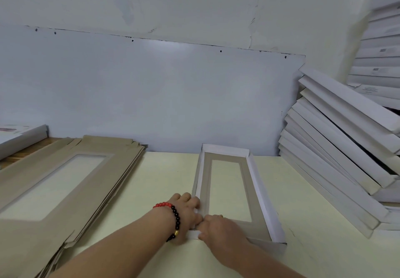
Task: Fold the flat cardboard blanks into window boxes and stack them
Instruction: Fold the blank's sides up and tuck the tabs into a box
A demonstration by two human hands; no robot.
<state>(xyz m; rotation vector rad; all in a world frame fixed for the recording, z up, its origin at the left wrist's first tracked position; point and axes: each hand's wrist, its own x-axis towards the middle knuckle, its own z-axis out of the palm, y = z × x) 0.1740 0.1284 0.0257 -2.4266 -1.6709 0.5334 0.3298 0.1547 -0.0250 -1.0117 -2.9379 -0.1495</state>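
A half-formed window box (255,182) lies on the table, white walls raised around a grey-brown inside with a clear rectangular window. My left hand (186,213), with a red and black bead bracelet at the wrist, grips the box's near left corner, fingers curled over the left wall. My right hand (218,230) presses on the same corner from the near side, its fingers bent over the near wall. A stack of flat brown blanks (91,169) with window cut-outs lies to the left. Folded white boxes (337,148) are stacked, leaning, at the right.
The cream table (164,176) meets a pale wall panel (151,96) right behind the box. A taller pile of white boxes (381,57) rises at the far right. A white box (19,137) sits at the far left on a wooden surface.
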